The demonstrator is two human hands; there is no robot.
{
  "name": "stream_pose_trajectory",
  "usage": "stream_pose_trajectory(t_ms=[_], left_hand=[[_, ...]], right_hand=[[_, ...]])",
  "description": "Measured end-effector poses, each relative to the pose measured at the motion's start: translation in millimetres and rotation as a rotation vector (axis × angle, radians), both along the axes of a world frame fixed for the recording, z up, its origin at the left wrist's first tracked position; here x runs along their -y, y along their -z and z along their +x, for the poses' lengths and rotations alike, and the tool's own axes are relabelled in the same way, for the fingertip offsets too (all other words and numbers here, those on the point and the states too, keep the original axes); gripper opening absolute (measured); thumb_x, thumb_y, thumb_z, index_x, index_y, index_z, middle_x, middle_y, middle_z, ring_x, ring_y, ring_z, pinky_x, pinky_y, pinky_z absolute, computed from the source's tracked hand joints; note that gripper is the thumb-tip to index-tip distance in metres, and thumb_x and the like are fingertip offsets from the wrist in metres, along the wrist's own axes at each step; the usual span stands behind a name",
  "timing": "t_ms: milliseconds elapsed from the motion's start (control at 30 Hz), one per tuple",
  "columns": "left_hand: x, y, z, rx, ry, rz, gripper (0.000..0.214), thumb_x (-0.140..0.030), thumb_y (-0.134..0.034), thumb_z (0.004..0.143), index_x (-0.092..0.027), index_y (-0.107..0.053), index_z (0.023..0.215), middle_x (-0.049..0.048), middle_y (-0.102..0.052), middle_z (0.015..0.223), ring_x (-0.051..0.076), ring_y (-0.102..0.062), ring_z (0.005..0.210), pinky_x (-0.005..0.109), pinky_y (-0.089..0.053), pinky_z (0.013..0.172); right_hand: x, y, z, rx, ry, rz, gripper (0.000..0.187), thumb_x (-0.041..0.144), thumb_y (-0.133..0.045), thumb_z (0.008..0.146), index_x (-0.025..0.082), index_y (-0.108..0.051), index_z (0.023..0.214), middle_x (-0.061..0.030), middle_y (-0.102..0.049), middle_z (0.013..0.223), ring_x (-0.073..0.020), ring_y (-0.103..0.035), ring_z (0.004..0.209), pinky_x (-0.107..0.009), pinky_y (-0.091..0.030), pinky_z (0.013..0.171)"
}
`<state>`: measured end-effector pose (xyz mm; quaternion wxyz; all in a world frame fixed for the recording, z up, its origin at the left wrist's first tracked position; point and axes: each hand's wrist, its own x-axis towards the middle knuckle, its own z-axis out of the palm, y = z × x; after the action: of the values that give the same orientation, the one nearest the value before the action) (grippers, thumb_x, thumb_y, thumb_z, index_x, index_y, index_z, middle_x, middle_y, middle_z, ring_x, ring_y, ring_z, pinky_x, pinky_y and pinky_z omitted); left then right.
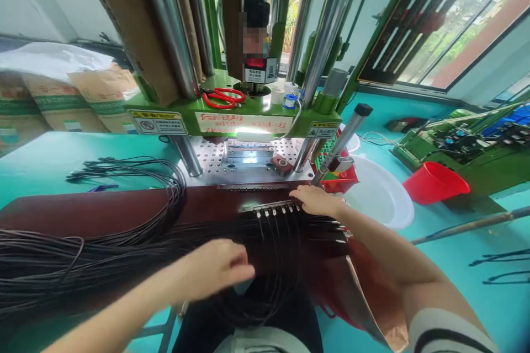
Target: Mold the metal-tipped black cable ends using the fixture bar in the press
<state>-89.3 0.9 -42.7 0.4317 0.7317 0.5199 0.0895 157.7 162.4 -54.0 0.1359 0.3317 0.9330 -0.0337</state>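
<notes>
My right hand [318, 201] is at the right end of a narrow metal strip [248, 209], its fingers pressed together there. What they pinch is hidden. Several black cables with silvery plugs [274, 212] are lined up along the strip, and their leads hang down toward my lap. My left hand [219, 265] is over the near side of the dark red bench, left of those leads. Its fingers are curled and a little blurred, the thumb stands apart, and nothing shows in it. Large bundles of black cable [95, 256] lie on the bench to its left.
A green press [165, 105] with steel columns stands ahead; its lit metal mould [249, 154] sits on a perforated plate [207, 168]. Red-handled scissors [223, 98] lie on the press. To the right are a white tub [397, 198] and a red bucket [434, 183].
</notes>
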Motion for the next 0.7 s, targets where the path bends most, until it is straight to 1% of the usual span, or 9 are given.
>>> stream_pose_trajectory(t_ms=[100,167,233,333,400,433,500,567,700], left_hand=[[18,12.3,34,-0.111,0.06,0.08,0.045,-0.059,-0.044,0.074,-0.018,-0.062,0.072,0.0061,-0.061,0.069,0.02,-0.053,0.072,0.029,-0.035,0.063],[16,25.4,44,-0.037,0.041,-0.016,0.044,-0.059,-0.047,0.072,-0.017,-0.061,0.074,0.0046,-0.06,0.066,0.018,-0.052,0.067,0.028,-0.034,0.06],[7,37.0,50,0.183,-0.038,-0.229,0.044,-0.057,-0.054,0.069,-0.015,-0.059,0.081,0.003,-0.06,0.067,0.016,-0.052,0.063,0.026,-0.035,0.059],[-7,46.0,57,0.675,-0.255,-0.592,0.052,-0.046,-0.068,0.062,-0.016,-0.051,0.1,0.005,-0.062,0.083,0.015,-0.056,0.074,0.026,-0.039,0.068],[-15,47.3,63,0.926,-0.38,-0.73,0.058,-0.034,-0.075,0.057,-0.018,-0.046,0.105,0.007,-0.061,0.096,0.015,-0.058,0.082,0.027,-0.039,0.074],[-20,47.4,66,1.007,-0.403,-0.771,0.059,-0.029,-0.077,0.056,-0.019,-0.046,0.105,0.0082,-0.061,0.098,0.016,-0.059,0.083,0.028,-0.039,0.074],[-31,47.5,72,1.092,-0.387,-0.815,0.055,-0.024,-0.077,0.056,-0.017,-0.047,0.102,0.0112,-0.063,0.096,0.019,-0.062,0.081,0.029,-0.04,0.072],[-45,48.0,76,1.12,-0.374,-0.805,0.045,-0.027,-0.074,0.06,-0.015,-0.05,0.097,0.013,-0.064,0.09,0.021,-0.064,0.076,0.029,-0.041,0.066],[-78,45.9,68,1.092,-0.485,-0.734,0.027,-0.027,-0.066,0.069,-0.014,-0.053,0.089,0.0097,-0.066,0.081,0.019,-0.064,0.064,0.028,-0.043,0.058]], right_hand=[[5,-22.7,-4,0.034,0.05,-0.06,0.032,0.012,-0.047,0.067,0.016,-0.063,0.095,-0.0117,-0.061,0.096,-0.0252,-0.059,0.084,-0.029,-0.041,0.062],[9,-33.5,-7,0.038,0.125,-0.082,0.029,0.013,-0.046,0.066,0.016,-0.064,0.089,-0.0119,-0.063,0.094,-0.0257,-0.06,0.083,-0.028,-0.04,0.06],[11,-40.1,-10,-0.005,0.204,-0.085,0.031,0.012,-0.046,0.065,0.015,-0.064,0.09,-0.0117,-0.065,0.092,-0.026,-0.059,0.084,-0.028,-0.039,0.061],[4,-44.9,-14,-0.155,0.287,-0.07,0.036,0.011,-0.046,0.064,0.017,-0.063,0.095,-0.0087,-0.065,0.096,-0.0233,-0.058,0.088,-0.026,-0.039,0.065],[-9,-47.3,-17,-0.249,0.32,-0.07,0.039,0.011,-0.047,0.064,0.02,-0.062,0.098,-0.0052,-0.065,0.1,-0.0207,-0.057,0.089,-0.024,-0.039,0.066],[-17,-48.3,-21,-0.283,0.328,-0.073,0.039,0.011,-0.047,0.064,0.021,-0.062,0.099,-0.0037,-0.064,0.101,-0.0197,-0.057,0.089,-0.023,-0.038,0.066],[-37,-49.1,-30,-0.331,0.336,-0.08,0.038,0.012,-0.049,0.063,0.021,-0.064,0.097,-0.002,-0.065,0.1,-0.0186,-0.057,0.089,-0.022,-0.038,0.066],[-56,-47.0,-43,-0.353,0.349,-0.083,0.035,0.011,-0.05,0.062,0.02,-0.066,0.092,-0.0019,-0.066,0.095,-0.0179,-0.057,0.087,-0.022,-0.038,0.064],[-89,-32.9,-73,-0.346,0.399,-0.076,0.027,0.008,-0.054,0.062,0.017,-0.068,0.084,-0.0029,-0.067,0.087,-0.0176,-0.058,0.085,-0.021,-0.039,0.062]])
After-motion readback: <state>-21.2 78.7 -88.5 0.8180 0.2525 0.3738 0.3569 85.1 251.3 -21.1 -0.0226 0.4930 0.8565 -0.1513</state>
